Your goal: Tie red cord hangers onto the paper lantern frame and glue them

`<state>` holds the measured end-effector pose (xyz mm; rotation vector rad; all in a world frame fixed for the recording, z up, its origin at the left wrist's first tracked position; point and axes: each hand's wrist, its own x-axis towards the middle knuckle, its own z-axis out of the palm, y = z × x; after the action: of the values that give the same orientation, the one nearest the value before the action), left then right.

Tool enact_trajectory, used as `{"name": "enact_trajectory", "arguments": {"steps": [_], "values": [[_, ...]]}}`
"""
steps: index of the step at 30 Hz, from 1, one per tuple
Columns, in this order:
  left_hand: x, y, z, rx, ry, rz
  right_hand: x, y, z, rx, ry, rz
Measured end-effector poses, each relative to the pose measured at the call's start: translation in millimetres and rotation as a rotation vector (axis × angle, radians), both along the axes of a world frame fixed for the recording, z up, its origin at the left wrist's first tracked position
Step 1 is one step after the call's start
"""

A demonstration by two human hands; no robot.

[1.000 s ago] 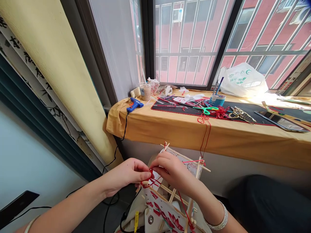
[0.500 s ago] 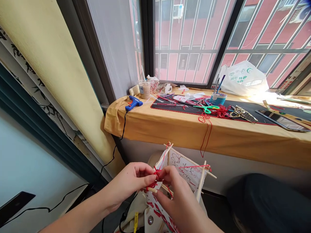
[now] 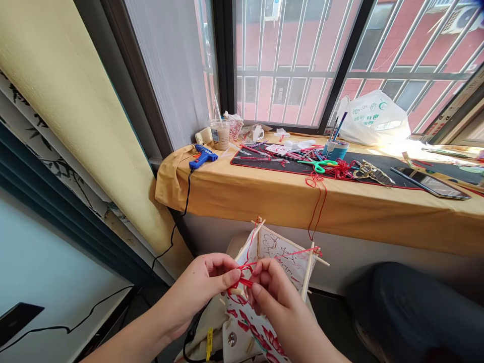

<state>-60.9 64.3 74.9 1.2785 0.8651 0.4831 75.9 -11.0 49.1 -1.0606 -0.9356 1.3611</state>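
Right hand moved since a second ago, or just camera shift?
Yes. The right hand is lower in the view, back toward the wearer; its gap to the draped orange cloth has widened beyond the camera shift.

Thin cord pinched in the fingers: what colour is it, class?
It is a thin red cord, seen best in the head view.

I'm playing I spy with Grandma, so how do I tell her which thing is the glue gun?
Find the window, then the yellow cloth below it. Near the cloth's left end, just in front of a cup, lies the glue gun. It's bright blue, with a black cord hanging off the edge, while the cup is see-through and has a straw.
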Motion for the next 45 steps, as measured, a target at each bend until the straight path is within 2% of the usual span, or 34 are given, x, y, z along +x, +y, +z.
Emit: {"name": "enact_trajectory", "arguments": {"steps": [5, 10, 14, 23, 28, 36, 40, 45], "values": [[1, -1, -1.0, 0.009, -0.019, -0.016, 4, 0, -3.0, 0.049, -0.252, -0.013], [4, -2, -2.3, 0.039, 0.004, -0.014, 7, 12, 8.1, -0.101, -0.356, -0.036], [5, -1, -3.8, 0.044, 0.004, 0.013, 6, 19, 17.2, -0.176, -0.345, -0.055], [6, -3, -1.8, -0.013, -0.003, 0.076, 2, 18, 17.6, -0.218, -0.216, -0.173], [4, -4, -0.8, -0.023, 0.029, 0.136, 4, 19, 20.4, -0.199, -0.197, -0.141], [3, -1, 0.8, 0.071, 0.115, 0.029, 7, 21, 9.7, -0.139, -0.326, -0.137], [6, 1, 2.8, 0.030, 0.070, -0.119, 7, 21, 9.0, -0.142, -0.384, -0.135], [10, 4, 1.8, 0.086, 0.080, -0.191, 12, 18, 7.5, -0.073, -0.684, -0.101]]}}
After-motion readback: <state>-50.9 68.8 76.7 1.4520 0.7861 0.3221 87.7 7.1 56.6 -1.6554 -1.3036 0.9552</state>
